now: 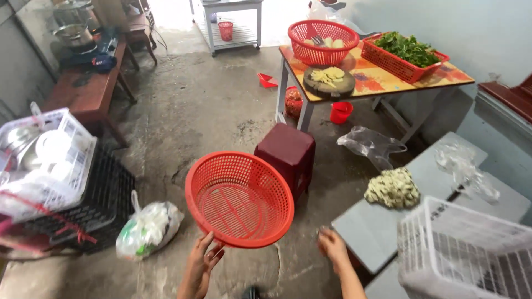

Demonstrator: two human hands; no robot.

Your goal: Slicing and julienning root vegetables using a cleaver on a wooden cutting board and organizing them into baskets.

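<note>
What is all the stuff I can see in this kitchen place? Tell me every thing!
round basket: 1, red, empty, held up by left hand
stool: 1, dark red, on floor behind basket
pale green heap: 1, on grey table
white crate: 1, bottom right
plastic bag: 1, clear, on floor
leafy greens tray: 1, red, on far table
chopping board: 1, round, far table
left hand: grips basket rim
right hand: empty, at grey table's edge

The left hand [200, 264] holds a red perforated plastic basket [239, 198], faintly glossy, over a rough, stained concrete floor [205, 105], beside a matt maroon plastic stool [286, 152], a smooth grey table [382, 221], a white plastic crate [465, 252] and thin, crinkled clear plastic bags [371, 145].
</note>
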